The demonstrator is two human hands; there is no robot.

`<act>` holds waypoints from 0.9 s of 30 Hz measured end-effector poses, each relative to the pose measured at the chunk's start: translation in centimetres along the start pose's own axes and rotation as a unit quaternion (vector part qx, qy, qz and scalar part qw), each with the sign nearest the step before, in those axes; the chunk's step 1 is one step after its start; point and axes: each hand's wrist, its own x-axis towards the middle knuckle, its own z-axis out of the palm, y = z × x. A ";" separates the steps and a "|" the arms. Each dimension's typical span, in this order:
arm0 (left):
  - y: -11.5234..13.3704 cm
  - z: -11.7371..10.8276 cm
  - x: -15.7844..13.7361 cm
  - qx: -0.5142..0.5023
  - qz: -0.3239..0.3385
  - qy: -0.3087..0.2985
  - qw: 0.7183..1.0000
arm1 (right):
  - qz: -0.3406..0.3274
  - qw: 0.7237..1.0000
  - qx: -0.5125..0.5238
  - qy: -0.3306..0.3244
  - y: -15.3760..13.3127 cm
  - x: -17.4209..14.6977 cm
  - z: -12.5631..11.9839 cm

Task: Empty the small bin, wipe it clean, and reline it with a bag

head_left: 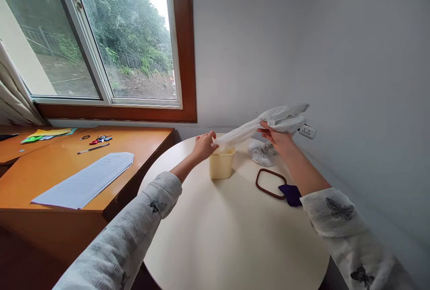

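Note:
A white plastic bag (243, 132) is stretched between my two hands above the round table. My left hand (204, 146) pinches its narrow end, just over the rim of a small cream-coloured bin (221, 166). Higher and to the right, my right hand (273, 135) is closed around the bunched, wider part of the bag. Behind that wrist lies a second crumpled white plastic bag (262, 153). A brown rounded rectangular ring (258, 181) rests on the table below it, one corner touching a dark purple cloth (290, 195). Inside the bin, little is visible.
The white round table (208, 236) stands against the grey wall, where a power socket (307, 131) shows. To the left is an orange-brown desk (148, 140) with a stack of papers (90, 178), a pen (93, 148) and small coloured items. A window is above the desk.

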 end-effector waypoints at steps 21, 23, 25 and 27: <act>0.9 2.0 -2.4 0.082 0.083 -0.125 0.985 | -0.039 0.993 -0.106 -0.017 0.1 1.4 3.6; 0.9 1.6 -3.0 0.074 0.089 -0.133 0.984 | -0.048 0.993 -0.108 -0.027 0.0 1.4 4.1; 1.2 1.1 -3.8 0.062 0.104 -0.147 0.982 | -0.054 0.991 -0.113 -0.041 0.0 1.4 4.4; 1.5 0.5 -4.8 0.051 0.123 -0.161 0.978 | -0.054 0.989 -0.119 -0.062 0.1 1.2 4.7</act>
